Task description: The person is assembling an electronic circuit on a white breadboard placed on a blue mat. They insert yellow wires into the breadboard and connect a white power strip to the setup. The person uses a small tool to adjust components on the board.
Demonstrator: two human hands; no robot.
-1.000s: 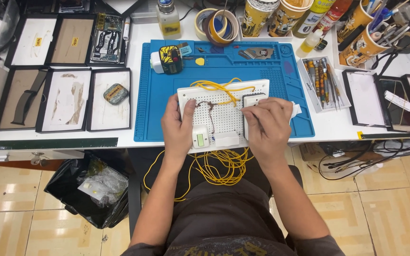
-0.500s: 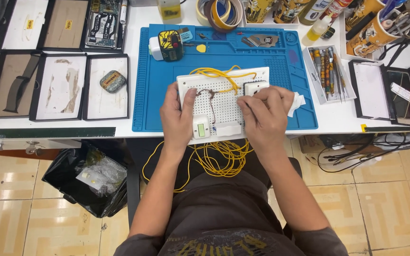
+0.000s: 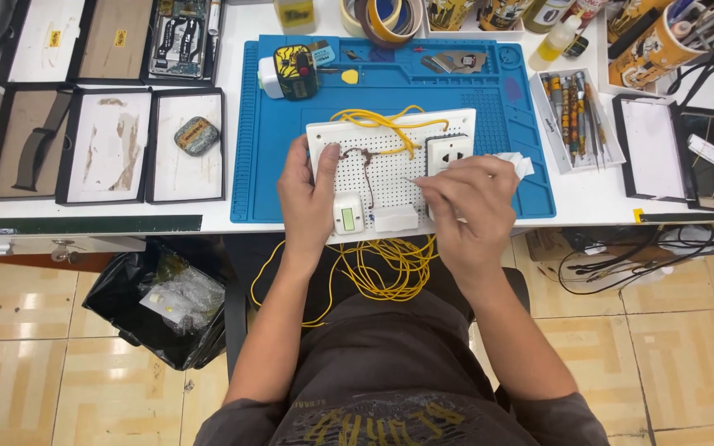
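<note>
A white perforated board [image 3: 390,169] lies on the blue work mat [image 3: 270,132], carrying a wall socket [image 3: 444,154], a small switch [image 3: 347,216], a brown wire and yellow wire loops [image 3: 378,122]. My left hand [image 3: 309,194] rests on the board's left side, fingers touching the brown wire near the top edge. My right hand [image 3: 466,206] is over the board's right side, pinching a thin pointed tool whose tip points left over the holes. More yellow wire [image 3: 382,264] hangs off the table edge into my lap.
Black-framed trays [image 3: 109,144] sit left of the mat, one with a small oval tin [image 3: 197,135]. A tool tray [image 3: 576,116], tape rolls [image 3: 382,16], cups of tools and more trays are at the right and back. A black bin bag [image 3: 167,306] stands under the table.
My right hand has lifted slightly and now pinches the thin tool over the board. My left hand stays on the board's left side. The view moved closer.
</note>
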